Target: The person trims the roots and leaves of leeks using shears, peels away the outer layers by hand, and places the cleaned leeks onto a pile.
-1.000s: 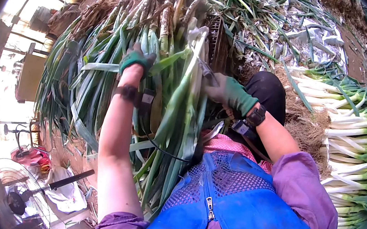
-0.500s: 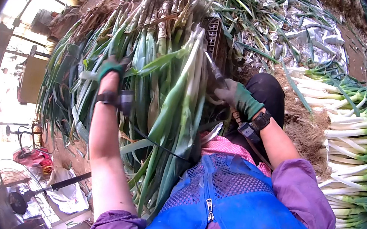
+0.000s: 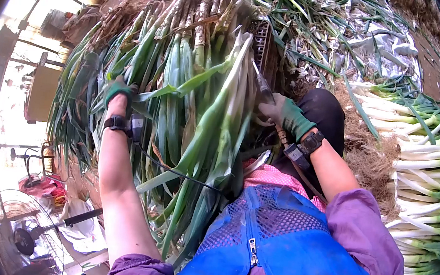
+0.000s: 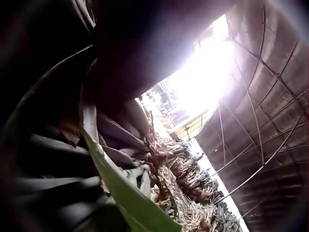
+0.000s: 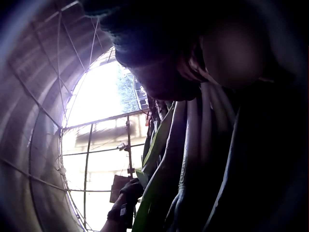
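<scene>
My right hand [image 3: 283,112], in a grey and green glove, grips an air blow gun [image 3: 262,85] with a thin nozzle. The nozzle points up toward the pale stems of several leeks [image 3: 234,79] beside it. My gloved left hand [image 3: 118,92] is among the green leaves of the leek pile [image 3: 170,76], left of the pale stems. A long leek leaf [image 3: 202,80] runs from beside that hand to those stems. In the left wrist view a bright leaf [image 4: 128,186] crosses the foreground. I cannot tell whether the left fingers close round a leaf.
Clean white leeks [image 3: 421,156] lie stacked on the right, roots [image 3: 367,166] inward. A dark plastic crate [image 3: 261,41] stands behind the stems. Cut leaves and scraps [image 3: 321,29] cover the ground at the back. A fan [image 3: 21,234] stands at lower left.
My left hand has moved left and down across the leaves, uncovering more of the long leaf. The right hand has shifted slightly right with the air blow gun, its nozzle farther from the stems.
</scene>
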Demonstrator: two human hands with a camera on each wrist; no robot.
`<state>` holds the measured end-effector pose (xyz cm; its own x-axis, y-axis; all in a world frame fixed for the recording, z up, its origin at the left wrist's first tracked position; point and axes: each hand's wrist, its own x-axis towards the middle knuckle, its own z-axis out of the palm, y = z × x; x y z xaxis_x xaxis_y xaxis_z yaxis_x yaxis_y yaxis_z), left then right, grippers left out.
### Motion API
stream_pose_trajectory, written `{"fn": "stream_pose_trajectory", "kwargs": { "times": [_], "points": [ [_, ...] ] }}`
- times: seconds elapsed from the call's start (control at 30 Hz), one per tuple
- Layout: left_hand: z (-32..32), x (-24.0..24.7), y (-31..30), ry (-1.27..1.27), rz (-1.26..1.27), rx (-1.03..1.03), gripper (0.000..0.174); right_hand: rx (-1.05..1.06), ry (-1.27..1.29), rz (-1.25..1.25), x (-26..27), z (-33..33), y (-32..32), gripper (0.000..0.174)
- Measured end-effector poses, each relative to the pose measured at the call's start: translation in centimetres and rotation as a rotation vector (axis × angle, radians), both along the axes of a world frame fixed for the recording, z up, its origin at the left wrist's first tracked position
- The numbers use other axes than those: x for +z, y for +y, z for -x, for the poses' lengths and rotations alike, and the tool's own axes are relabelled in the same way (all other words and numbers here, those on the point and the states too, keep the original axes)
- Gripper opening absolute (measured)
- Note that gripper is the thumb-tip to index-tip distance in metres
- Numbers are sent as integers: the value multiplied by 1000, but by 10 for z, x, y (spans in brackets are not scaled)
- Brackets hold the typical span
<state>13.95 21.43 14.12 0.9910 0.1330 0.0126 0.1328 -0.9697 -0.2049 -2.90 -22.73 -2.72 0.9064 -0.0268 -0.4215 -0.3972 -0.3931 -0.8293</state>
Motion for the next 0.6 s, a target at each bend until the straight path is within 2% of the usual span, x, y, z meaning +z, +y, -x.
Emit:
{"fn": "stream_pose_trajectory", "kwargs": {
  "times": [0.03, 0.1, 0.17, 0.2, 0.23, 0.27, 0.3, 0.33, 0.37, 0.43, 0.5, 0.53, 0.6],
  "points": [
    [1, 4, -6, -39, 94, -121, 47, 2, 10, 22, 3, 0, 2, 47],
    [8, 14, -25, 24, 124, -130, 34, 3, 28, 68, 8, 0, 3, 46],
    [11, 12, -25, 81, 191, -148, 33, 14, 22, -15, 13, 2, 3, 56],
    [41, 31, -48, 23, 164, -277, 22, 19, 22, -56, 14, 4, 1, 61],
    [52, 24, -46, 69, 179, -258, 21, 25, 25, -41, 16, 5, 0, 61],
    [80, 38, -63, 198, 139, -238, 20, 32, 28, -26, 18, 4, -1, 62],
    [114, 63, -82, 324, 135, -370, 23, 40, 32, -11, 20, 4, -2, 62],
    [129, 66, -77, 470, 153, -450, 24, 51, 36, 3, 20, 4, -2, 63],
    [146, 87, -91, 653, 155, -409, 27, 52, 36, 8, 20, 3, -1, 63],
    [154, 101, -104, 690, 366, -337, 29, 53, 38, 4, 13, 2, 0, 63],
    [129, 74, -88, 427, 666, -228, 36, 45, 38, -10, 7, 1, 1, 64],
    [119, 78, -101, 363, 839, -132, 39, 39, 37, -19, 4, 0, 1, 64],
    [78, 47, -104, 246, 781, -103, 65, 18, 27, -19, -1, 0, 3, 64]
  ]
}}
